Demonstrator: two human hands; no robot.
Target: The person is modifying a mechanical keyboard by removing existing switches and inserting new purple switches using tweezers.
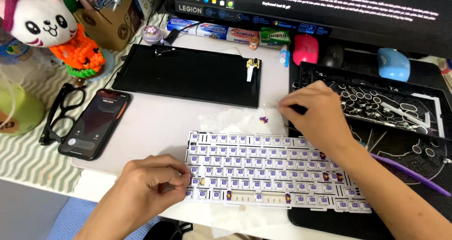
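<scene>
Two bare hands work over a white keyboard plate (263, 167) studded with purple-stemmed switches, and every place below is told from that plate. Nearest the camera, the left hand (150, 186) rests on the plate's lower left corner, fingers curled and pressed together, thumb and forefinger pinching at a switch there. The right hand (315, 115) hovers just beyond the plate's far right edge, fingertips drawn together around something thin and dark; what it is cannot be told. Just beyond the far edge, on white tissue (235, 120), lies a small purple part (264, 119). Left of the plate lie a dark phone (94, 123) and black glasses (63, 113). Farther off, behind the plate, sits a black keyboard case (188, 75); to the far right, a black frame (376, 98) over metal rings. Farthest are a pink mouse (306, 49) and the monitor (306, 7).
</scene>
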